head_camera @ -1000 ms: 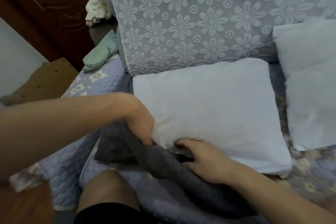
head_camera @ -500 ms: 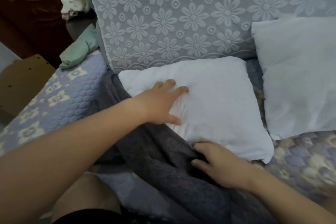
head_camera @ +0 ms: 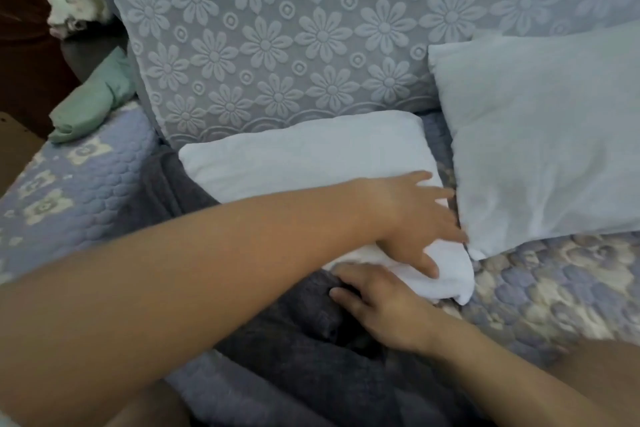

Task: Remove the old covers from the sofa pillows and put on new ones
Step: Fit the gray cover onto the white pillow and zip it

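A bare white pillow point(head_camera: 298, 156) lies on the sofa seat against the flowered backrest. My left hand point(head_camera: 415, 218) reaches across it and presses flat on its right end with spread fingers. A dark grey cover point(head_camera: 304, 340) lies crumpled in front of the pillow and partly under its left side. My right hand point(head_camera: 381, 305) rests on the grey cover at the pillow's front edge, fingers bent onto the fabric. A second bare white pillow point(head_camera: 547, 135) leans against the backrest to the right, touching the first pillow's corner.
The sofa has a quilted blue flowered seat pad point(head_camera: 571, 288) and a grey lace backrest point(head_camera: 311, 28). A folded green cloth point(head_camera: 93, 104) lies on the left armrest. A white plush toy point(head_camera: 76, 0) sits behind it. My knee shows at the bottom.
My left hand has slid from the pillow's left part to its right end. The pillow has flattened and shifted toward the second pillow. My right hand stays on the grey cover.
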Motion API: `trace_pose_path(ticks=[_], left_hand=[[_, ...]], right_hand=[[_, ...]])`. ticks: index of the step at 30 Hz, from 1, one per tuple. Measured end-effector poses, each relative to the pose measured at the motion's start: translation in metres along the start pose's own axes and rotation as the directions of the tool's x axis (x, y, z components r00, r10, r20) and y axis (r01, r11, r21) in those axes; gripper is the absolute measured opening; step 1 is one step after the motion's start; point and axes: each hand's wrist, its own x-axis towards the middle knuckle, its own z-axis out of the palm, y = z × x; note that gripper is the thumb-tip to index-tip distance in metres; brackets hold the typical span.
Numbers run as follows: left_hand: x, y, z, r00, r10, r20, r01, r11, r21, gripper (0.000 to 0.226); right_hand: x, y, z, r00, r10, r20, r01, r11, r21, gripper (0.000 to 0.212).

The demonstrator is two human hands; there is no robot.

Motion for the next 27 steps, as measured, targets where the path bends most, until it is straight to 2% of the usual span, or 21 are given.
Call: trace_pose_path(ticks=[2, 3, 5, 7, 8, 11, 13, 15, 16, 18, 19, 21, 23, 25, 27], left_hand=[[0.003, -0.004, 0.016, 1.0, -0.012, 0.018, 0.012, 1.0, 0.005, 0.056], [-0.005, -0.013, 0.025, 1.0, -0.014, 0.024, 0.013, 0.998, 0.06, 0.057], [-0.036, -0.035, 0.047, 0.998, -0.035, 0.057, 0.023, 0.98, 0.196, 0.073], [-0.078, -0.049, 0.072, 0.992, -0.063, 0.108, 0.041, 0.981, 0.192, 0.087], [-0.096, -0.052, 0.087, 0.991, -0.084, 0.106, 0.067, 0.986, 0.152, 0.086], [-0.115, -0.043, 0.107, 0.992, -0.118, -0.037, 0.122, 0.986, 0.114, 0.055], [-0.103, -0.041, 0.109, 0.976, -0.15, -0.16, 0.164, 0.983, 0.079, 0.054], [-0.09, -0.04, 0.098, 0.931, -0.222, -0.291, 0.203, 0.975, -0.096, 0.063], [-0.088, -0.031, 0.091, 0.895, -0.275, -0.351, 0.191, 0.948, -0.256, 0.062], [-0.094, -0.008, 0.08, 0.785, -0.401, -0.473, 0.103, 0.836, -0.538, 0.053], [-0.103, 0.007, 0.074, 0.753, -0.462, -0.469, 0.109, 0.79, -0.603, 0.045], [-0.127, 0.035, 0.069, 0.793, -0.535, -0.292, 0.302, 0.761, -0.575, 0.034], [-0.147, 0.056, 0.074, 0.823, -0.567, -0.023, 0.514, 0.761, -0.396, 0.039], [-0.157, 0.069, 0.076, 0.807, -0.552, 0.209, 0.589, 0.723, -0.362, 0.044], [-0.163, 0.069, 0.078, 0.803, -0.476, 0.357, 0.595, 0.628, -0.502, 0.039]], right_hand=[[-0.005, 0.007, 0.003, 0.999, 0.034, 0.021, -0.034, 0.999, 0.006, 0.007], [-0.007, 0.012, 0.002, 0.999, 0.046, 0.028, -0.046, 0.999, 0.006, 0.006], [-0.01, 0.02, -0.001, 0.997, 0.067, 0.04, -0.068, 0.997, 0.04, 0.01], [-0.009, 0.022, -0.001, 0.993, 0.082, 0.083, -0.089, 0.993, 0.084, 0.019], [-0.006, 0.021, 0.001, 0.992, 0.072, 0.104, -0.08, 0.994, 0.075, 0.021], [0.007, 0.016, 0.006, 0.996, 0.021, 0.089, -0.016, 0.998, -0.061, 0.015], [0.011, 0.011, 0.006, 0.999, -0.026, 0.043, 0.03, 0.995, -0.094, 0.01], [0.01, 0.012, 0.003, 0.997, -0.062, -0.037, 0.06, 0.997, -0.041, 0.006], [0.005, 0.012, 0.004, 0.997, -0.056, -0.061, 0.055, 0.998, -0.018, 0.006], [-0.003, 0.012, 0.006, 0.995, -0.032, -0.099, 0.033, 0.999, 0.005, 0.008], [-0.006, 0.011, 0.006, 0.993, -0.029, -0.111, 0.032, 0.999, 0.023, 0.011], [-0.006, 0.008, 0.004, 0.988, -0.029, -0.15, 0.047, 0.992, 0.119, 0.012], [0.001, 0.004, -0.002, 0.988, -0.048, -0.149, 0.073, 0.983, 0.17, 0.01], [0.01, 0.003, -0.004, 0.996, -0.087, 0.021, 0.084, 0.99, 0.114, 0.008], [0.016, 0.002, 0.0, 0.96, -0.065, 0.274, 0.064, 0.998, 0.013, 0.017]])
